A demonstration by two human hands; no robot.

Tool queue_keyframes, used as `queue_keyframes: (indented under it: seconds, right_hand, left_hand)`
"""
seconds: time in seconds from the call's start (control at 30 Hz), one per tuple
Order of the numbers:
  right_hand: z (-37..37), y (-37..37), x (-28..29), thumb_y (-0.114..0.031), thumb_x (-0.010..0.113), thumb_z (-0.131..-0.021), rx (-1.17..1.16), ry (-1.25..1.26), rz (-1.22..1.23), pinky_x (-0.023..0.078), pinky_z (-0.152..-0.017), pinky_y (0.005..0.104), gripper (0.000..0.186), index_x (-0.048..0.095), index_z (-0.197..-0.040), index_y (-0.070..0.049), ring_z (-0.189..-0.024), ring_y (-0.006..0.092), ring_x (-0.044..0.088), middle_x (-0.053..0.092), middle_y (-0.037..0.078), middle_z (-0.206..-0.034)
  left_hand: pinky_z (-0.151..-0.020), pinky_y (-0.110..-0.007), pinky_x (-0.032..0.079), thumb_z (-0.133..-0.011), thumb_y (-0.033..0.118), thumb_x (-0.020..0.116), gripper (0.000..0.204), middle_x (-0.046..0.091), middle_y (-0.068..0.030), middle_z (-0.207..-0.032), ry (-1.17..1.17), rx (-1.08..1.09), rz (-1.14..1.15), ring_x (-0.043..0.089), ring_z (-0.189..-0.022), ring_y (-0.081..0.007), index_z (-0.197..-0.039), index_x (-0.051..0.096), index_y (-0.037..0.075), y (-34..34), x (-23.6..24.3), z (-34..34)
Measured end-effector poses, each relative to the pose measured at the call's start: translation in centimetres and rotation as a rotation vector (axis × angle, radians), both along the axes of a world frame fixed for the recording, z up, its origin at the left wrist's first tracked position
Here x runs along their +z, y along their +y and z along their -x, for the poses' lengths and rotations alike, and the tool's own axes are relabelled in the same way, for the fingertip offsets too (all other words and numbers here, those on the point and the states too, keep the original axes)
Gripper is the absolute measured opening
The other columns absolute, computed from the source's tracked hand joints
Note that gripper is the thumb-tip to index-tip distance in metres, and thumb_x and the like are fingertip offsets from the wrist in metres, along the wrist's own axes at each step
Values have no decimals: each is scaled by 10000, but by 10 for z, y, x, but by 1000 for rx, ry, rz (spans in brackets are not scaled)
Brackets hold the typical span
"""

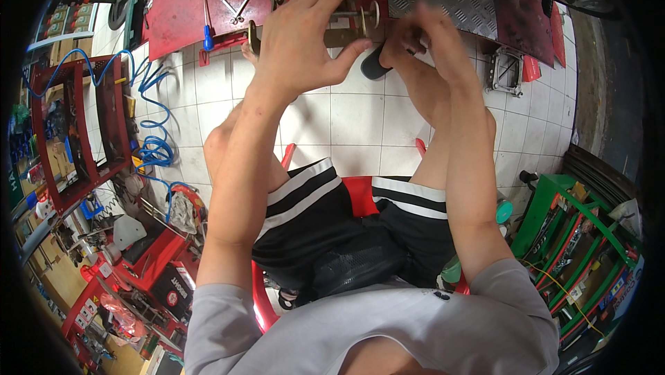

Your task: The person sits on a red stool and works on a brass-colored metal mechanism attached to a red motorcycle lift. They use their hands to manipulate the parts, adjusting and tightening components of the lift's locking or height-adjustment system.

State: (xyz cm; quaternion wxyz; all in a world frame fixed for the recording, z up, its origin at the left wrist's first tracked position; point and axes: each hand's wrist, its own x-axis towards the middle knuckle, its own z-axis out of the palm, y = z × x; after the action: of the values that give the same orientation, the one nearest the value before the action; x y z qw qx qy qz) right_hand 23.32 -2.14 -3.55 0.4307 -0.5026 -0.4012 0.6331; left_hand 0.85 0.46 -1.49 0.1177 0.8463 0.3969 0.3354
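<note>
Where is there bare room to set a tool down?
White tile floor between the red stool and red platform; platform left of the blue-handled screwdriver; grey treadplate right of the right hand. Crowded: around the left hand, over metal parts, and the packed green rack.

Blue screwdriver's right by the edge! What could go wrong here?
The blue-handled screwdriver lies at the edge of the red platform, so a bump might knock it down. The left hand is right at a metal bracket, so its fingers might get pinched. The blue coiled hose lies on the floor, so someone could trip.
</note>
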Motion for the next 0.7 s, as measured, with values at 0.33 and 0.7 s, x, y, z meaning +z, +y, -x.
queue_keyframes:
  seconds: [0.33, 0.7]
  right_hand:
    - [10, -8, 15, -524, 628, -949, -75, 132, 34, 261, -572, 277, 457, 684, -946, -71, -667, 75, 373, 429, -57, -727]
    - [3, -4, 2, -517, 654, -933, -102, 5, 90, 260, -579, 258, 404, 673, -962, -114, -690, 60, 361, 424, -69, -732]
  left_hand:
    - [-714, -399, 532, -698, 367, 816, 557, 664, -70, -948, 1, 16, 12, 660, -869, -306, -1138, 635, 77, -2, 0, 0]
    - [-717, -396, 532, -704, 358, 819, 544, 672, -65, -950, -8, 5, 0, 665, -871, -301, -1133, 636, 77, 0, 0, -1]
